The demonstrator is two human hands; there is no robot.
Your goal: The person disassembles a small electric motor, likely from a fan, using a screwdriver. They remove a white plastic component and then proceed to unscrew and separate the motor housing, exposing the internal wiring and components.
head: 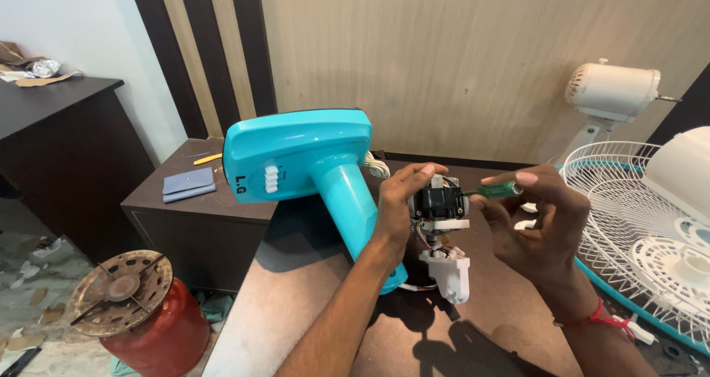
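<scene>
Forearms: nearest us, both reach up from the bottom edge over the brown tabletop; the right wrist wears a red thread.
Left hand: our left hand wraps thumb and fingers round the small black motor, gripping it so that it is held steady and turned toward us.
Right hand: our right hand pinches a green-handled screwdriver between thumb and fingertips, its tip laid against the motor's side, likely at a screw there.
Motor: held in the air above the tabletop, just right of the turquoise fan stand; a white plastic piece hangs below it on short wires.
Fan stand: the turquoise fan stand lies tipped on its side, base toward us, which leaves its neck end open to the hands.
Beside us: a white wire fan guard lies flat at right, a second white fan motor behind it.
Floor: a red gas cylinder stands at left below a dark cabinet.
</scene>
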